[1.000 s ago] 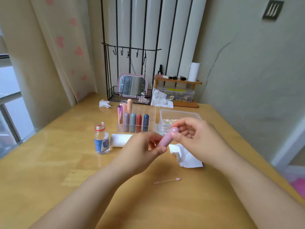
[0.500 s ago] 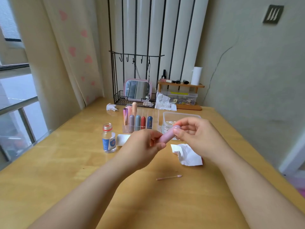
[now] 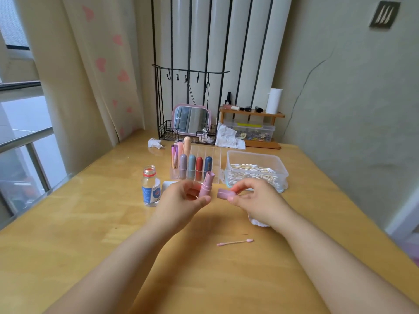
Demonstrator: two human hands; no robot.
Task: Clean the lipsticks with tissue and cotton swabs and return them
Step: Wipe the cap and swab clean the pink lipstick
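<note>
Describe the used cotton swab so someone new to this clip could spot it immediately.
Start at the wooden table and look nearer the camera than the clear tub of swabs. The used cotton swab lies alone on bare wood between the forearms. Unlike the white-tipped ones in the tub, it is pink.

Soft daylight from the window at left; edges bend, details perhaps slightly blurred.

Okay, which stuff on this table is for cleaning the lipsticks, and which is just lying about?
For the job:
lipstick in left hand
cap in right hand
swab box
used swab
tissue
organiser

Lying about:
mirror
bottle
shelf
wire rack
</note>
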